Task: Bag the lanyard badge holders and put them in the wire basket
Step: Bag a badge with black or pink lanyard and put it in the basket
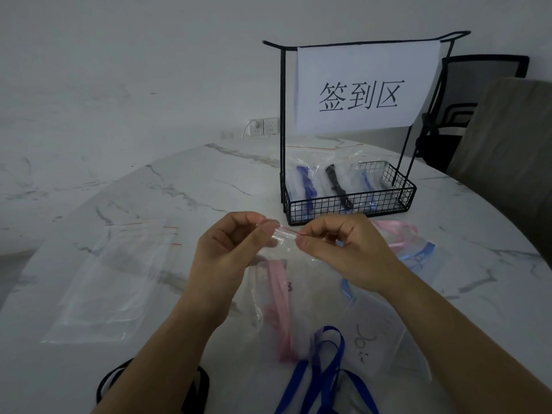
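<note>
Clear zip bag (286, 264), pink lanyard (279, 297) inside: your left hand (230, 249) and right hand (340, 252) pinch its red-lined mouth, likely to press it sealed. Wire basket (349, 201) waits just beyond, three bags already filed.

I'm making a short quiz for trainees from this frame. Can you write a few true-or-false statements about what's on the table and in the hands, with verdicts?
1. The fingers of the left hand and the right hand pinch the top edge of a clear plastic zip bag. True.
2. That bag holds a pink lanyard. True.
3. The black wire basket is empty. False: it holds bagged lanyards.
4. The pile of empty clear bags lies to the right of the hands. False: it lies to their left.
5. A dark blue lanyard lies loose on the white marble table, nearer the person than the hands. True.
</note>
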Motion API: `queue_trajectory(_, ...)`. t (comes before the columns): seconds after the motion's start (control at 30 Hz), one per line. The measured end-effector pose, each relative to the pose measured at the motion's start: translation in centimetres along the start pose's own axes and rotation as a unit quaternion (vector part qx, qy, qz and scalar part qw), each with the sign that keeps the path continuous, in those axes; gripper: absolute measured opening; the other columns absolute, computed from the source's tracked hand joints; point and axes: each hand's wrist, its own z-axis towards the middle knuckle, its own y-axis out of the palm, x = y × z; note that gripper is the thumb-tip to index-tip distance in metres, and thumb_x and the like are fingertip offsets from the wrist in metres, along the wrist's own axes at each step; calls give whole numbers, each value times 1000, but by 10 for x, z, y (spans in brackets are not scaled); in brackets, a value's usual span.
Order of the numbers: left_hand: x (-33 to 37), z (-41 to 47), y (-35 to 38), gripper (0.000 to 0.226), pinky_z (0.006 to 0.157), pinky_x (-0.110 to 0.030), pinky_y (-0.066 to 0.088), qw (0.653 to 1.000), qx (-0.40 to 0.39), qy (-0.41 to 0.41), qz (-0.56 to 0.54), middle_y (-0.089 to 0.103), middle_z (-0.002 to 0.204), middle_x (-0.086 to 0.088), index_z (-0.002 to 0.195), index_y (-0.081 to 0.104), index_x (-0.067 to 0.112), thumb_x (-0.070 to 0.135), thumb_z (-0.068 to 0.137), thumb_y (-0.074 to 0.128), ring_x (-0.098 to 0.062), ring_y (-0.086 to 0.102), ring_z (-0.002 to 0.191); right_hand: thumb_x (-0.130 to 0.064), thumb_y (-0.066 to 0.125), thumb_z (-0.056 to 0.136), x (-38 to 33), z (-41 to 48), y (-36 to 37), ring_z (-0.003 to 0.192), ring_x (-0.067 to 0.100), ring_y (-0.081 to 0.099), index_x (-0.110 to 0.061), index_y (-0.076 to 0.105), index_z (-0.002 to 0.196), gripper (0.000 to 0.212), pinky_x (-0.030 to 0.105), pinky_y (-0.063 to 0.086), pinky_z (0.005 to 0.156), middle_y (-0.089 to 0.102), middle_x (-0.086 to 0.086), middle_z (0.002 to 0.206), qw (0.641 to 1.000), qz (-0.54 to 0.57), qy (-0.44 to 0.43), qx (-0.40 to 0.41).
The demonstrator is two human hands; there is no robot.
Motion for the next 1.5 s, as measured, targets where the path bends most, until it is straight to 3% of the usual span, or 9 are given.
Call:
queue_trajectory(0.17, 2, 0, 0, 25, 63, -25, 56, 1000, 10, 15, -8, 74, 82, -10, 89, 68, 8, 23, 71, 78, -20, 70, 73, -26, 73, 81, 0, 0, -1, 65, 9, 59, -29, 76, 78, 5, 20, 47, 64, 72, -6, 72, 1000, 14, -2, 7)
queue_trajectory(0.3, 2, 2, -2, 21, 60, -24, 55, 1000, 14, 11, -16, 73, 81, -7, 90, 66, 10, 19, 75, 77, -20, 69, 73, -26, 74, 81, 4, 1, -4, 70, 35, 62, -29, 77, 78, 5, 34, 51, 69, 73, 2, 76, 1000, 16, 5, 18)
queue_trajectory(0.53, 1, -1, 0, 34, 62, -20, 54, 1000, 3, 6, -9, 76, 82, -6, 100, 65, 11, 20, 69, 77, -15, 71, 73, -34, 72, 78, 5, 1, 1, 63, 21, 57, -34, 76, 77, 4, 26, 48, 64, 71, -2, 71, 1000, 21, 0, 5)
queue_trajectory(0.67, 1, 1, -3, 35, 58, -22, 53, 1000, 18, 9, -11, 75, 78, -4, 101, 64, 11, 18, 70, 77, -14, 68, 68, -31, 72, 79, 6, 1, -3, 69, 38, 59, -29, 77, 78, 5, 41, 48, 66, 73, 1, 74, 1000, 15, 10, 22)
queue_trajectory(0.9, -2, 2, -3, 39, 66, -24, 56, 1000, 10, -5, -10, 77, 89, -8, 105, 65, 11, 20, 69, 78, -18, 72, 78, -44, 73, 74, 3, 1, 0, 67, 41, 57, -34, 78, 81, 13, 43, 47, 65, 73, 0, 74, 999, 32, 14, 26)
queue_trajectory(1.03, -3, 4, -7, 37, 64, -21, 55, 999, 31, -17, -22, 76, 82, -8, 102, 66, 14, 19, 68, 81, -15, 70, 71, -31, 80, 81, 7, 2, -7, 74, 43, 60, -26, 79, 83, 6, 51, 51, 73, 73, 6, 79, 998, 37, 29, 37)
queue_trajectory(1.13, -4, 5, -9, 46, 64, -23, 56, 998, 41, -24, -46, 76, 82, -11, 100, 65, 15, 27, 60, 85, -18, 69, 72, -37, 78, 74, 6, 2, -9, 88, 52, 63, -23, 80, 86, 19, 61, 52, 84, 76, 9, 85, 997, 63, 31, 45)
queue_trajectory(1.37, -2, 6, -11, 35, 66, -24, 57, 996, 8, -32, -87, 76, 96, -13, 102, 65, 9, 21, 71, 75, -21, 72, 78, -44, 83, 62, 10, 4, -14, 90, 11, 74, -28, 82, 86, 29, 16, 54, 78, 79, 0, 90, 988, 133, 76, 22)
queue_trajectory(1.5, -2, 5, -11, 33, 68, -23, 58, 997, -2, -26, -68, 76, 101, -10, 108, 67, 10, 23, 78, 69, -20, 74, 82, -58, 80, 61, 11, 4, -13, 78, 2, 70, -29, 82, 84, 36, 11, 50, 68, 79, -3, 86, 986, 135, 90, 38)
